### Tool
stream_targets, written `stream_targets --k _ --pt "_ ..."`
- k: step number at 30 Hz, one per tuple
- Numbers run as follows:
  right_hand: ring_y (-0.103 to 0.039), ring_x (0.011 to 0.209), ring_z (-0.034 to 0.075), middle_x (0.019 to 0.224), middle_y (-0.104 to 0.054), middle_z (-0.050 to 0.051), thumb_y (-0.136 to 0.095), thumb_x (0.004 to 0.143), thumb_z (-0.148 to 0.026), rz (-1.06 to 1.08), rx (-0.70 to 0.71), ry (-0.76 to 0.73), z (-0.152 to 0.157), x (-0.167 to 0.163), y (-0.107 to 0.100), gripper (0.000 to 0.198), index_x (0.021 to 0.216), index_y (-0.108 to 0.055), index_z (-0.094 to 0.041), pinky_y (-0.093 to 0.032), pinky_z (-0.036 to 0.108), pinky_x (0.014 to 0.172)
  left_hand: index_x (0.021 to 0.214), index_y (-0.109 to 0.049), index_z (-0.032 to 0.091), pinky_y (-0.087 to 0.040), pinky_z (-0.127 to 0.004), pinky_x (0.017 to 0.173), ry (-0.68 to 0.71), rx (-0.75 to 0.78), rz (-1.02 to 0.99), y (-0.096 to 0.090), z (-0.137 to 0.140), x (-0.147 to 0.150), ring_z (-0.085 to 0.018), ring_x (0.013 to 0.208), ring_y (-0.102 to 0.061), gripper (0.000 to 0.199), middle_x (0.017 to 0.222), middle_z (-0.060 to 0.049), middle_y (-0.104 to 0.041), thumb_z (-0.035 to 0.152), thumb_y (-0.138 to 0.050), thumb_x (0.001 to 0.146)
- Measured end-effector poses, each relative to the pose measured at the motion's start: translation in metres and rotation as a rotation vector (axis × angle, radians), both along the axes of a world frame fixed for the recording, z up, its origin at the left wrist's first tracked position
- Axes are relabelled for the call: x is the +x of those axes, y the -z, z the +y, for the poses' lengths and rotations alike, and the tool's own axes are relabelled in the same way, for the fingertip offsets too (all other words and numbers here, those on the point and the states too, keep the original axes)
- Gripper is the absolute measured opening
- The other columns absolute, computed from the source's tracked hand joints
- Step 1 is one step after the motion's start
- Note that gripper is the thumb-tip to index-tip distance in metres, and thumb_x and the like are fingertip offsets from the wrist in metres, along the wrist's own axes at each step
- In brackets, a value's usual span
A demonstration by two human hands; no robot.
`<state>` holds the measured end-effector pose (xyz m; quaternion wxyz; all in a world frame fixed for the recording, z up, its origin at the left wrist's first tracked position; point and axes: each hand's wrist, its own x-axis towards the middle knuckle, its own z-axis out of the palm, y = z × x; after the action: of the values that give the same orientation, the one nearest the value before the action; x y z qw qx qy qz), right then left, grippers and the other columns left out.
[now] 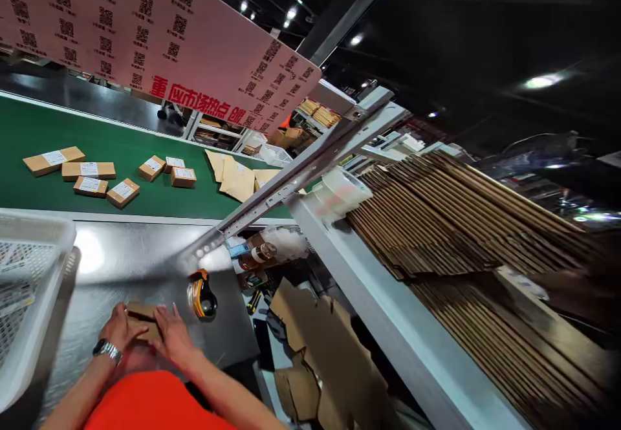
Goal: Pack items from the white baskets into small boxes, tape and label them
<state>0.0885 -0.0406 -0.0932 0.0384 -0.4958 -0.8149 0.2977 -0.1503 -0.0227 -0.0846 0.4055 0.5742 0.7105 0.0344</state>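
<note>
Left grip (pixel 116 328) and right grip (pixel 174 338) are clamped on opposite sides of a small cardboard box (pixel 151 331), held between them over the metal surface (pixel 140 258), a tape dispenser (pixel 202 295) lying near the right grip's outer side.

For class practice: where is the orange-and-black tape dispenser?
Head view, lower left: the dispenser is on the silver metal table, right of the bare right hand.

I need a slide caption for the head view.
Left hand and right hand hold a cardboard box on a metal table, tape dispenser alongside, green belt beyond.
</note>
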Motion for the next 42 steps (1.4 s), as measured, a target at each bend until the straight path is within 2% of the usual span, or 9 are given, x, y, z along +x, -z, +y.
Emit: stream_targets --k 7,11,15,18,22,28,31,37,42 --pt "-0.037 0.175 0.044 0.189 -0.035 0.014 -0.076 0.095 -0.029 -0.055 0.043 -0.084 -0.019 0.023 0.031 0.091 0.180 -0.044 -0.038 -0.038 0.078 0.137 0.107 -0.065 0.028 -0.061 -0.039 0.097 -0.056 0.032 -0.083 0.000 0.005 -0.014 -0.033 0.115 -0.083 0.021 0.120 -0.011 -0.084 0.048 -0.065 0.099" --pt "-0.038 0.175 0.040 0.190 -0.037 0.010 -0.074 0.095 -0.029 -0.057 0.073 -0.063 -0.017 0.023 0.042 0.089 0.178 -0.046 -0.044 -0.039 0.075 0.137 0.093 -0.064 0.026 -0.059 -0.032 0.087 -0.105 0.016 -0.151 0.000 0.011 -0.024 -0.026 0.097 -0.081 0.018 0.096 -0.005 -0.081 0.043 -0.064 0.100" --pt "-0.037 0.176 0.038 0.188 -0.042 0.017 -0.074 0.100 -0.037 0.015 0.106 -0.091 -0.013 0.029 0.030 0.076 0.173 -0.053 -0.032 -0.040 0.071 0.137 0.090 -0.070 0.024 -0.059 -0.030 0.088 -0.178 0.031 -0.152 -0.005 0.017 -0.028 -0.026 0.098 -0.081 0.017 0.096 -0.004 -0.082 0.040 -0.072 0.096" --pt "-0.044 0.170 0.037 0.180 -0.050 0.021 -0.067 0.106 -0.047 0.067 0.179 0.107 -0.013 0.048 0.006 0.068 0.169 -0.055 -0.024 -0.042 0.064 0.137 0.094 -0.079 0.020 -0.057 -0.031 0.094 -0.179 0.051 -0.103 -0.018 0.024 -0.026 -0.027 0.108 -0.081 0.015 0.110 -0.010 -0.085 0.035 -0.080 0.095" --pt "-0.058 0.149 0.043 0.158 -0.062 0.032 -0.054 0.111 -0.054 -0.134 0.239 0.660 -0.004 0.074 -0.013 0.077 0.173 -0.046 -0.009 -0.046 0.065 0.129 0.108 -0.086 0.016 -0.056 -0.031 0.098 -0.151 0.030 -0.087 -0.029 0.040 -0.017 -0.027 0.116 -0.079 0.020 0.123 -0.015 -0.086 0.032 -0.086 0.097" --pt "-0.071 0.133 0.044 0.141 -0.075 0.036 -0.058 0.108 -0.040 -0.269 0.045 0.607 0.027 0.078 -0.011 0.086 0.178 -0.033 0.003 -0.053 0.057 0.118 0.114 -0.091 0.018 -0.056 -0.030 0.093 -0.207 -0.001 -0.076 -0.040 0.052 -0.006 -0.026 0.113 -0.080 0.024 0.124 -0.013 -0.088 0.033 -0.092 0.095" --pt "-0.079 0.121 0.040 0.133 -0.080 0.031 -0.062 0.103 -0.040 -0.024 -0.020 0.719 0.044 0.083 -0.016 0.089 0.180 -0.036 -0.002 -0.061 0.051 0.106 0.114 -0.091 0.018 -0.057 -0.030 0.091 -0.254 -0.010 -0.096 -0.047 0.048 -0.004 -0.026 0.110 -0.080 0.025 0.121 -0.013 -0.088 0.033 -0.093 0.095" --pt "-0.080 0.079 0.024 0.116 -0.086 0.007 -0.077 0.081 -0.050 0.932 -0.461 0.839 0.059 0.067 -0.039 0.101 0.175 -0.052 -0.023 -0.067 0.036 0.067 0.107 -0.091 0.016 -0.056 -0.027 0.082 -0.361 -0.038 -0.136 -0.054 0.043 0.001 -0.024 0.101 -0.077 0.020 0.110 -0.011 -0.088 0.030 -0.093 0.093" --pt "-0.061 0.055 0.016 0.084 -0.080 0.006 -0.071 0.083 -0.066 1.021 -0.421 0.889 0.044 0.001 -0.034 0.081 0.142 -0.081 -0.012 -0.052 0.027 0.045 0.107 -0.089 0.014 -0.053 -0.026 0.075 -0.446 -0.068 -0.161 -0.053 0.044 0.003 -0.022 0.093 -0.075 0.026 0.101 -0.011 -0.086 0.030 -0.096 0.087"
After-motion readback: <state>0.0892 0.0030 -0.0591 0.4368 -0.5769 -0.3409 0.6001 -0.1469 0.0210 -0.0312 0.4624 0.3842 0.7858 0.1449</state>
